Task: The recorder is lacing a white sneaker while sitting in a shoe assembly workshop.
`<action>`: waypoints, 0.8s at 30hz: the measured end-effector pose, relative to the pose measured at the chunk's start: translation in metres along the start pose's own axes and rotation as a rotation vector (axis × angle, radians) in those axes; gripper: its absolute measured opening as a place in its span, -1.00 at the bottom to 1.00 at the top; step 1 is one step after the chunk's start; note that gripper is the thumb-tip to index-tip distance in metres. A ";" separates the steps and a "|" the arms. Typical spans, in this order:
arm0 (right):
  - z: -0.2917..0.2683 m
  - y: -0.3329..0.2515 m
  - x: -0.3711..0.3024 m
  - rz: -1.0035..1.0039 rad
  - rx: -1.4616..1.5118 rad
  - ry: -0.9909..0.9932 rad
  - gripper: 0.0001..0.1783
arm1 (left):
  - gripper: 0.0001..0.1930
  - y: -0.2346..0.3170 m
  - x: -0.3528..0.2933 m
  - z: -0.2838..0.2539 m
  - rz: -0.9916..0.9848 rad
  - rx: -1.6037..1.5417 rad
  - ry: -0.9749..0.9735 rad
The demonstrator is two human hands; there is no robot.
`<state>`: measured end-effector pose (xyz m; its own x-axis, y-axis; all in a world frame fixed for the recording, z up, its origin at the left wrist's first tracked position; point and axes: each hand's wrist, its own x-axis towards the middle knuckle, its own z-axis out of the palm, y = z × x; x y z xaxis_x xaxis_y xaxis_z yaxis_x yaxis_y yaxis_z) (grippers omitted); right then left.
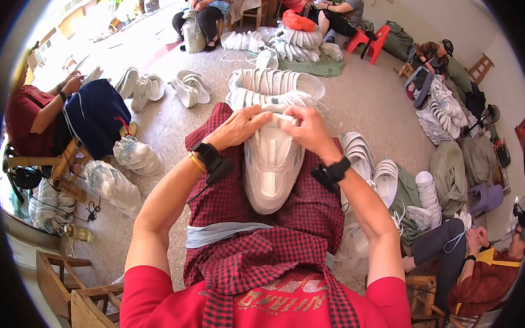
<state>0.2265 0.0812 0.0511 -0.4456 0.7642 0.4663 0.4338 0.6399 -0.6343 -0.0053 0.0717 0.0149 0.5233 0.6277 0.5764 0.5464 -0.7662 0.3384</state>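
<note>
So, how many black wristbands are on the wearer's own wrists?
2: a boxy black wristband by the bare left hand, another black wristband by the bare right hand. Neither is hidden.

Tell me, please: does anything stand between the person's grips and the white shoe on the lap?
Nothing visible does. The left grip and right grip are both at the far end of the white shoe; the stacked shoes lie beyond, not between.

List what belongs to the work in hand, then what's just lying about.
Work in hand:
white shoe on the lap
left hand and right hand at its far end
checked apron beneath
probably stacked shoes ahead

Lying about:
wooden chair, lower left
bottle on the floor
purple stool, right
</note>
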 end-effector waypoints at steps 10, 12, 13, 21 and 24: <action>-0.019 -0.002 -0.014 0.124 0.334 -0.094 -0.72 | -0.44 0.023 0.009 -0.029 -0.339 -0.486 -0.155; -0.024 -0.011 -0.010 0.139 0.295 -0.114 -0.69 | -0.35 0.019 0.016 -0.038 -0.423 -0.430 -0.267; -0.025 -0.014 -0.007 0.144 0.297 -0.110 -0.69 | -0.35 0.026 0.024 -0.046 -0.422 -0.432 -0.274; -0.012 -0.015 -0.003 0.019 -0.136 -0.029 -0.67 | -0.28 0.025 0.028 -0.018 -0.258 -0.172 -0.154; 0.002 -0.006 -0.014 0.002 -0.087 0.052 -0.67 | -0.51 0.026 0.023 -0.005 -0.394 -0.180 -0.061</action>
<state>0.2281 0.0666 0.0472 -0.4045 0.7674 0.4974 0.5023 0.6410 -0.5804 0.0171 0.0652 0.0407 0.3388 0.8795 0.3341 0.5917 -0.4753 0.6511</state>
